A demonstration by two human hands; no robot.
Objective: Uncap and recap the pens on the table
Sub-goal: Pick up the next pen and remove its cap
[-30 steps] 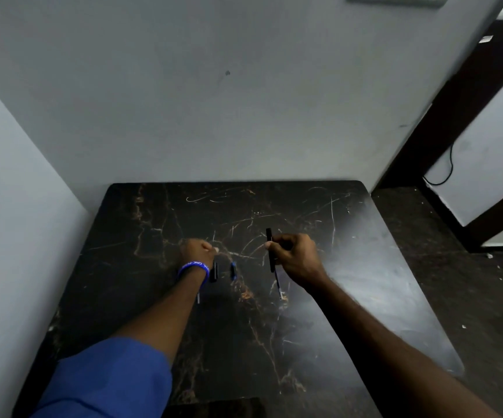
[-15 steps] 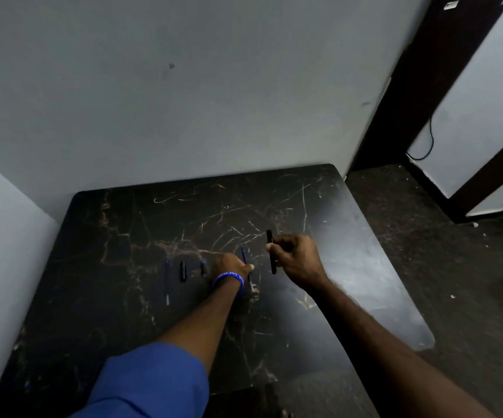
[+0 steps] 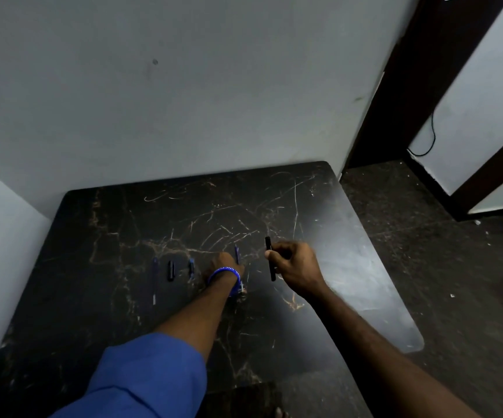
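Pens on the dark marble table (image 3: pixel 350 267), one in each hand.
Right hand (image 3: pixel 297 267) pinches a black pen (image 3: pixel 270 259) above the tabletop; left hand (image 3: pixel 224 267) closes on a blue pen (image 3: pixel 237 254) lying there. Blue wristband (image 3: pixel 224 274) lettering is unreadable. Uncapped blue pen (image 3: pixel 155 279) and two caps (image 3: pixel 170 270) lie left.

The only lettering is a band of white characters on the blue wristband (image 3: pixel 223 274), worn just behind the left grip (image 3: pixel 224 264). The letters are too small and blurred to make out. Nothing else here carries a word, number, brand or sign that can be read.
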